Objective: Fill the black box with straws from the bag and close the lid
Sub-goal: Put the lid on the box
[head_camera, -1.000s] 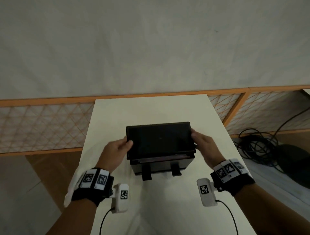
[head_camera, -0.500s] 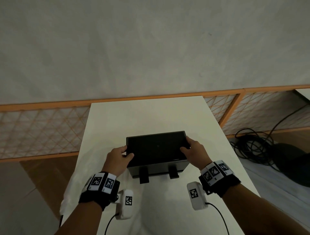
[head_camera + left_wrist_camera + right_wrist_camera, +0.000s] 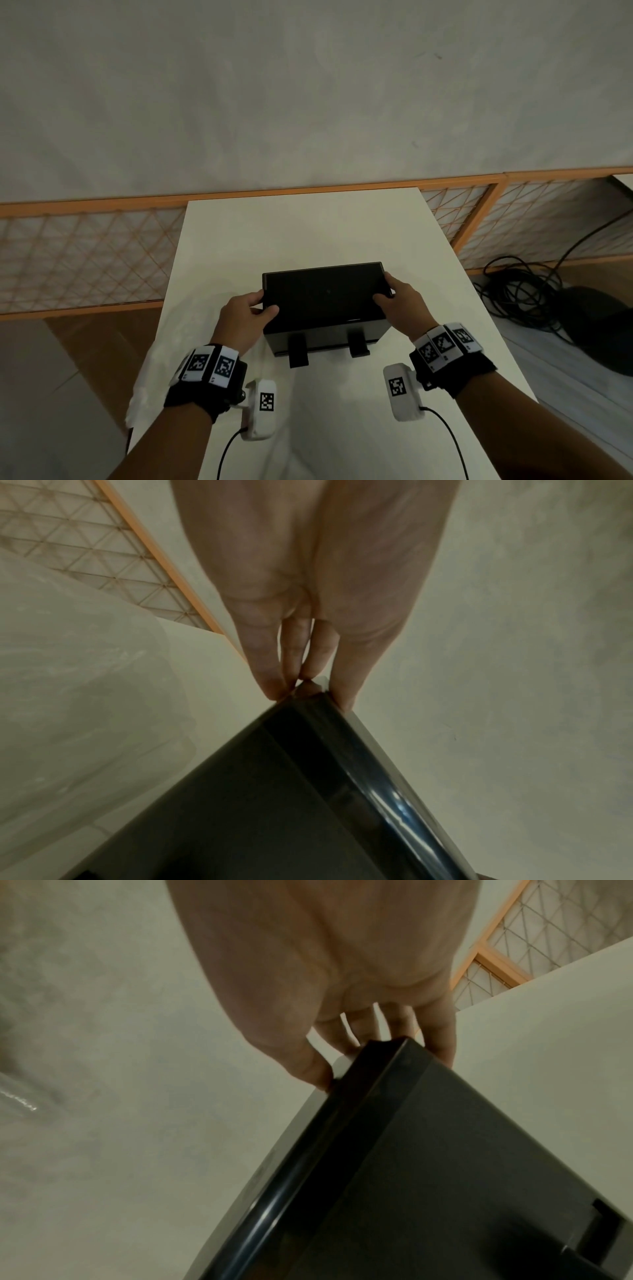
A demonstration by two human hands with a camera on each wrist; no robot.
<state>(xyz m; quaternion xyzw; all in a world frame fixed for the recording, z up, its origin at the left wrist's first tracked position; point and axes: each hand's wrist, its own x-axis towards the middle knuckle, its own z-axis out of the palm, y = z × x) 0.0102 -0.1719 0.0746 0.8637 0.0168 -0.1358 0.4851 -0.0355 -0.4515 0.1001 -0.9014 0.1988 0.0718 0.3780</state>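
Observation:
The black box (image 3: 325,337) stands in the middle of the white table (image 3: 308,226), with its flat lid (image 3: 323,294) lying on top. Two black latches (image 3: 297,349) hang loose on the front wall. My left hand (image 3: 250,311) pinches the lid's left end, thumb on top. My right hand (image 3: 397,301) pinches the right end the same way. The left wrist view shows fingertips (image 3: 274,688) at the lid's corner (image 3: 359,764). In the right wrist view my fingers (image 3: 318,1074) clasp the lid's edge (image 3: 377,1096). No straws are visible.
A clear plastic bag (image 3: 144,387) lies crumpled at the table's left front edge, also seen as the bag (image 3: 68,696) in the left wrist view. An orange lattice railing (image 3: 85,260) runs behind the table. Black cables (image 3: 520,291) lie on the floor at right.
The lid, raised at the front a second ago, has come down flat onto the box. Both hands stayed on its ends and moved down and nearer with it.

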